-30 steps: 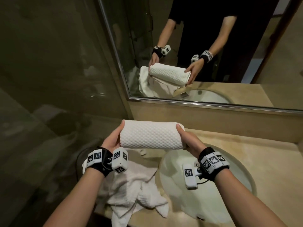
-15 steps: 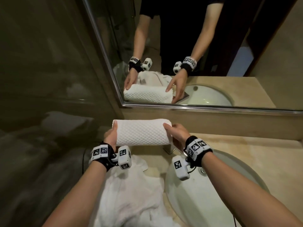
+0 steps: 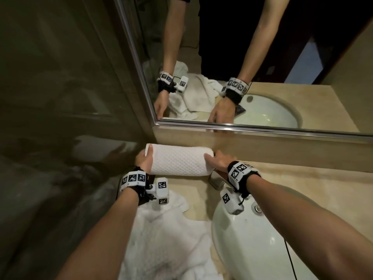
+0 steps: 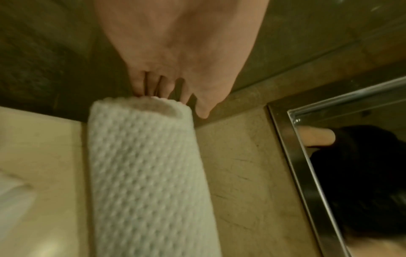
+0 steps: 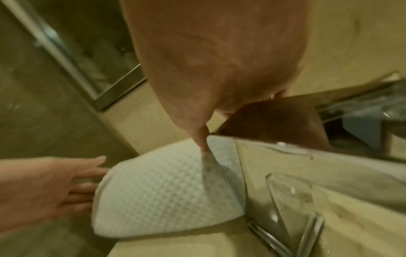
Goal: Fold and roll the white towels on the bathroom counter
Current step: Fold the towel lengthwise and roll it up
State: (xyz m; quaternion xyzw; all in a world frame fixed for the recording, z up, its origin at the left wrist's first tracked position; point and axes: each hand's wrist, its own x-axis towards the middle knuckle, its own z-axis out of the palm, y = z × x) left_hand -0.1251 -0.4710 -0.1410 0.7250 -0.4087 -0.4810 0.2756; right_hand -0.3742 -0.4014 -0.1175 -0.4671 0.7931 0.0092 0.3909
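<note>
The rolled white waffle towel [image 3: 181,161] [image 4: 149,173] [image 5: 164,187] lies on the beige counter [image 3: 302,182] in the back left corner, along the backsplash under the mirror. My left hand [image 3: 145,158] [image 4: 175,69] [image 5: 54,187] is at its left end, straight fingers against the end and thumb over the top. At the other end my right hand [image 3: 219,161] [image 5: 208,69] lays its thumb on the roll; its fingers reach past the end. A loose, crumpled white towel [image 3: 167,239] lies on the counter under my left forearm.
The white sink basin [image 3: 252,239] sits under my right forearm, with the chrome faucet [image 3: 217,180] [image 5: 285,173] just right of the roll. A framed mirror [image 3: 242,57] runs along the back. A dark glass wall [image 3: 60,98] closes off the left side.
Both hands carried the roll from mid-air forward and down into the back left corner, where it now rests on the counter against the backsplash.
</note>
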